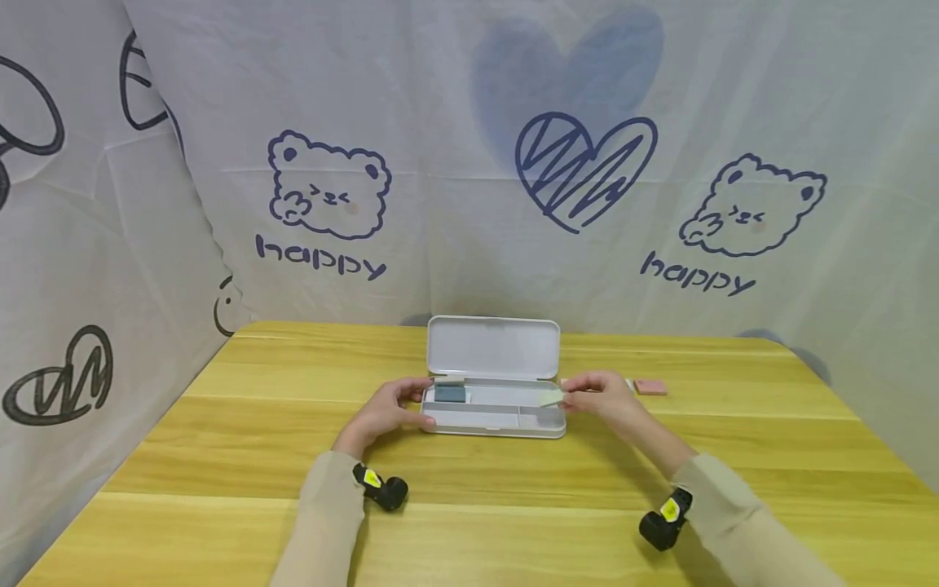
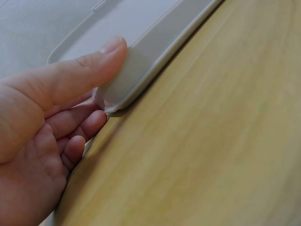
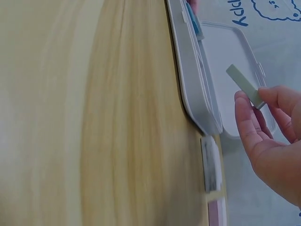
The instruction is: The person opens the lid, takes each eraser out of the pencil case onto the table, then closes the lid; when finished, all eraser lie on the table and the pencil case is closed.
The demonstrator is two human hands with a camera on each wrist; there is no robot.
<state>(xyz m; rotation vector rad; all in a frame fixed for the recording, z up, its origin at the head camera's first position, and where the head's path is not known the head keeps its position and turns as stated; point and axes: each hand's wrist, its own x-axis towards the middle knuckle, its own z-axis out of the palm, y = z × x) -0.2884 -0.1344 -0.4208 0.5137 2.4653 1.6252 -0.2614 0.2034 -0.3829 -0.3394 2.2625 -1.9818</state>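
Note:
A white pencil case (image 1: pixel 469 428) stands on the table, its lid (image 1: pixel 493 346) raised at the back. My left hand (image 1: pixel 385 414) grips its left end; in the left wrist view the thumb (image 2: pixel 110 52) lies along the case's wall, and the other fingers curl at the corner. Between thumb and fingertips, my right hand (image 1: pixel 605 395) pinches a slim pale green eraser (image 3: pixel 244 85) above the right end of the case. A blue-grey eraser (image 1: pixel 450 395) lies in the back compartment at the left.
Right of the case, a pink eraser (image 1: pixel 650 387) lies on the wooden table (image 1: pixel 513 530). A grey-and-white block (image 3: pixel 211 165) sits between it and the case. Low dividers (image 1: pixel 518 417) split the case's inside. A printed white cloth (image 1: pixel 455 244) hangs behind the table.

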